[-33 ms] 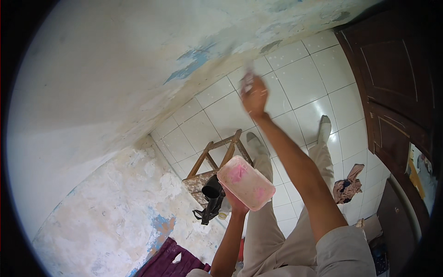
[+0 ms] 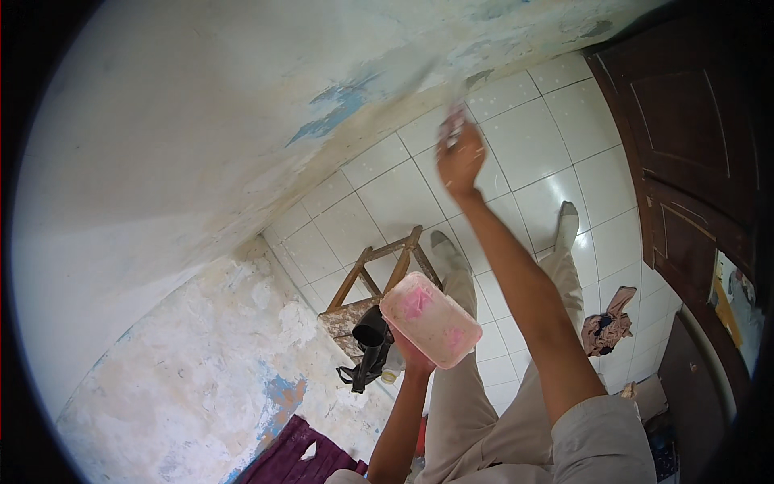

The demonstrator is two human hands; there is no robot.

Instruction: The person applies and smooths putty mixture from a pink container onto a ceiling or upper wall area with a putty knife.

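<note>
My right hand (image 2: 461,161), blurred, reaches toward the patchy painted wall (image 2: 210,97), closed on a handheld tool (image 2: 454,121) whose thin blade is smeared by motion; I cannot tell whether it touches the wall. My left hand (image 2: 411,355) holds a shallow pale pink plastic tray (image 2: 431,319) from beneath, its inside smeared with brighter pink and its fingers mostly hidden. Just left of the tray, a black cylindrical item with straps (image 2: 369,339) and a translucent container (image 2: 389,373) are at the worn wooden stool (image 2: 351,289).
My feet stand on white floor tiles (image 2: 532,137). Dark wooden cabinet doors (image 2: 685,137) line the right side. A crumpled pinkish cloth (image 2: 609,327) lies to my right. A purple cloth (image 2: 282,452) is at the lower left, by a second flaking wall (image 2: 185,363).
My right hand and its tool have moved a little upward and to the right in the picture, toward the wall. My left hand and the tray look almost unmoved.
</note>
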